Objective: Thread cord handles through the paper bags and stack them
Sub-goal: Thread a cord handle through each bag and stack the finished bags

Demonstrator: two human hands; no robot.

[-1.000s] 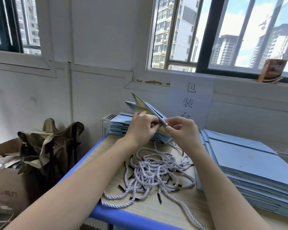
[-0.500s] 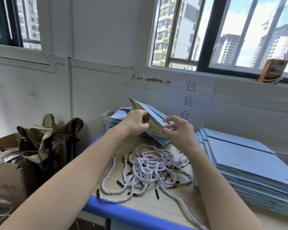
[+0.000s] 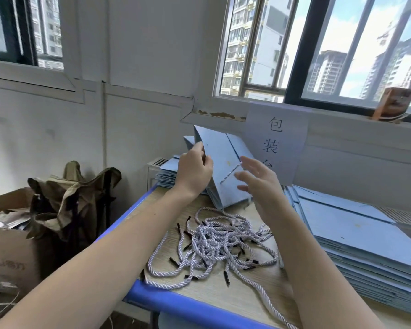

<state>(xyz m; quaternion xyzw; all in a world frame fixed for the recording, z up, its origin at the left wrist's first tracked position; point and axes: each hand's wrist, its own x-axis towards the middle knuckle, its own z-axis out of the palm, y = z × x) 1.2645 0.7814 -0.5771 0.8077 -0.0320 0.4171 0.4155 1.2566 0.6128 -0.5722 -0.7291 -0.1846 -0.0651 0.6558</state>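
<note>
Cardboard box with olive cloth left of the worktop. Left hand grips the upper left edge of a pale blue paper bag held tilted above a rear stack. Cord handle crosses its face. Loose cords lie below. Right hand open, fingers spread, just beside the bag. Flat bag stack at right.

One folded blue paper bag is raised, with one cord across its face. Two stacks of flat blue bags lie on the one table: a far stack and a right stack; the bags in each are too many to count. One tangled pile of loose cords, number indeterminate. Two hands: left hand, right hand. One cardboard box. One paper sign.
</note>
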